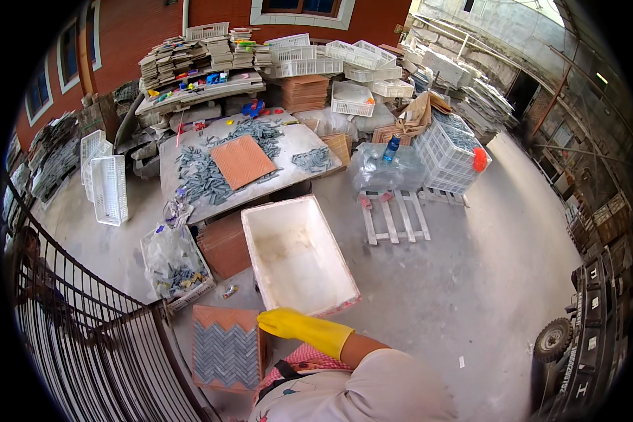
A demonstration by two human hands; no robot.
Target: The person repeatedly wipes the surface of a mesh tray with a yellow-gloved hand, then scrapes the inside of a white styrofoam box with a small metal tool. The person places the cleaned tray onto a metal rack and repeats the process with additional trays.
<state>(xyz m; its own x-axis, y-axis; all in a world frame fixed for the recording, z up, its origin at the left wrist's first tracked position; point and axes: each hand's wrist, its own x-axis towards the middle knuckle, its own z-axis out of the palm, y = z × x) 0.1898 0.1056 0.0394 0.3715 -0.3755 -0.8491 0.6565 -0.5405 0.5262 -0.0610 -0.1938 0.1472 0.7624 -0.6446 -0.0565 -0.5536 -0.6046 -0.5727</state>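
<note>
Concrete floor [464, 295] all round. Orange tray [225, 318] w/ grey tiles [225, 353] is near left; R hand [286, 323], gloved, fingers together by its far right corner, grip unclear; L hand out of view. Best have tray lvl, tiles could slip.

head-worn view (wide fisheye), from above, facing down and forward

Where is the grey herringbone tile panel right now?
In the head view, the herringbone tile panel is at lower left, between the dark metal railing and the yellow-gloved hand, with the white tub toward its upper right.
</note>
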